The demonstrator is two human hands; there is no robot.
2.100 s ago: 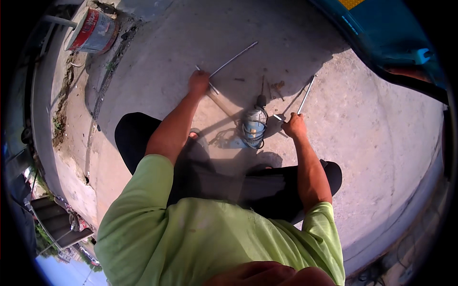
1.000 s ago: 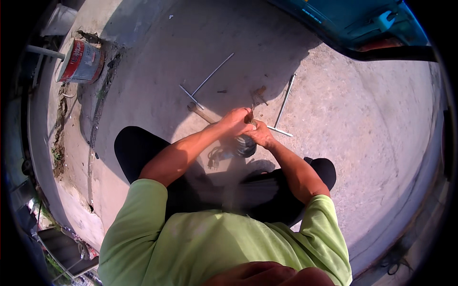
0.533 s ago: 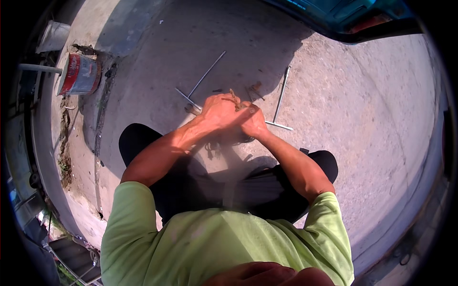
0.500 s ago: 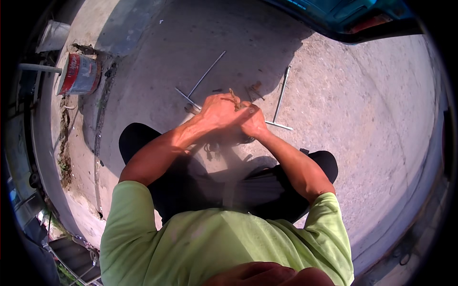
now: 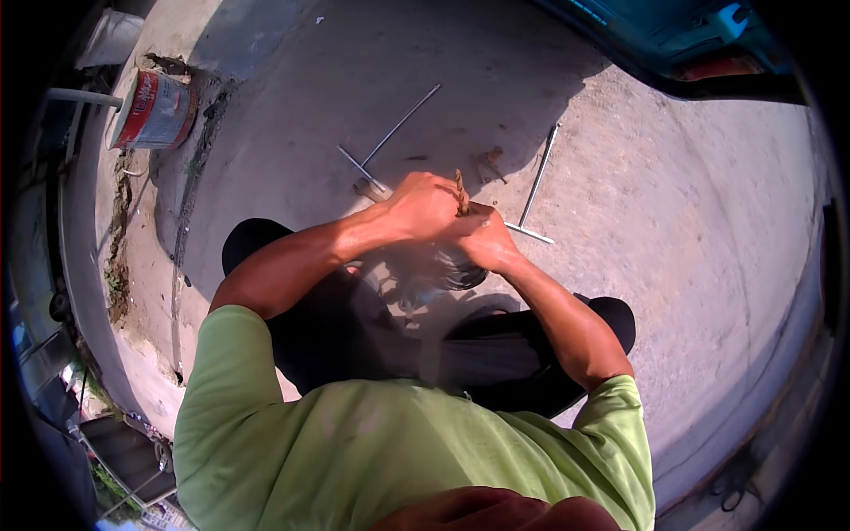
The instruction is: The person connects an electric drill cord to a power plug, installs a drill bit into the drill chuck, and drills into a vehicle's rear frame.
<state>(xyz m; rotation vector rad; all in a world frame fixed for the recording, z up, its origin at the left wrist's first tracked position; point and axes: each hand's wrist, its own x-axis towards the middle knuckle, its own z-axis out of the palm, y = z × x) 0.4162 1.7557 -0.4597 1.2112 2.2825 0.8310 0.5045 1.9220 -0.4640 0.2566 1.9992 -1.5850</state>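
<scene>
My left hand [image 5: 423, 202] and my right hand [image 5: 485, 237] meet closed around the front end of a power drill, where a brownish twist bit [image 5: 460, 190] points up between them. The drill's dark, cord-wrapped lower part [image 5: 460, 271] shows beneath; my fingers hide the chuck. Just beyond my hands, a silver T-handle wrench [image 5: 398, 124] lies at the left and another [image 5: 538, 186] at the right. An open-end spanner [image 5: 363, 189] is partly hidden behind my left hand. Small rusty metal pieces [image 5: 491, 164] lie on the concrete ground [image 5: 682, 265] ahead.
A red-and-grey bucket [image 5: 155, 111] with a pole sticking out lies beside a crack at the upper left. A teal vehicle panel [image 5: 691, 35] overhangs the upper right. My bent legs [image 5: 567, 323] frame the drill.
Both hands have released the two T-handle wrenches onto the ground and come together on the drill, gripping its front end. The bit now points up between them.
</scene>
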